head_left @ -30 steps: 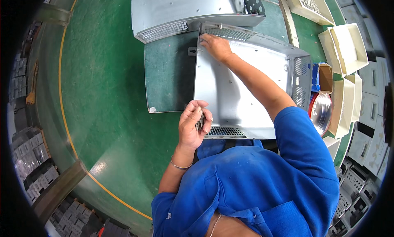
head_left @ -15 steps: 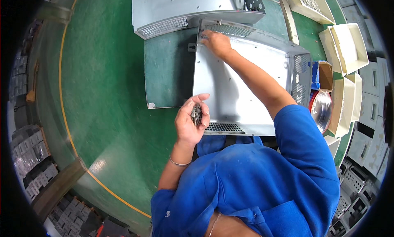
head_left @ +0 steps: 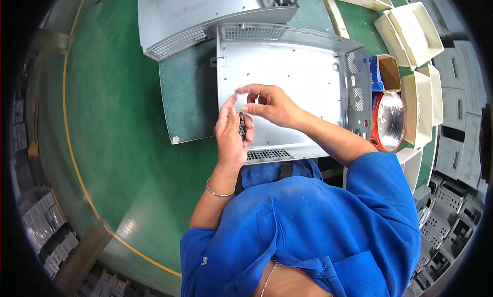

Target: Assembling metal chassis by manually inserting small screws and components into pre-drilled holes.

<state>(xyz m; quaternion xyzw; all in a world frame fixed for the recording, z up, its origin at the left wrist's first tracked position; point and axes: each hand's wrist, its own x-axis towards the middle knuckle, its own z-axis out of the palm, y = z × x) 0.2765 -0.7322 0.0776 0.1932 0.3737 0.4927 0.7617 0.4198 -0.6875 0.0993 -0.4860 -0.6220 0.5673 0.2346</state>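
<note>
Cupped in my left hand [head_left: 229, 143] is a handful of small dark metal pieces [head_left: 242, 126], too small to tell exactly. My right hand [head_left: 275, 107] has come to the left fingertips, its thumb beside the pieces and its index finger stretched out and slightly blurred. Thumb and index finger stand apart, with nothing visible between them. Both hands are above the left part of an open silver sheet-metal case [head_left: 298, 89]. The case has perforated side walls and several small studs on its floor.
A second metal case [head_left: 205, 12] lies beyond, on the same green-topped table [head_left: 187, 91]. Along the right stand cream plastic bins [head_left: 417, 109], a blue cardboard box [head_left: 377, 73] and a red-rimmed spool [head_left: 377, 122]. A yellow line [head_left: 72, 143] runs along the green floor at left.
My right hand has come back from the far left corner of the case to my left hand. The left hand still holds the metal pieces. The whole view has shifted a little.
</note>
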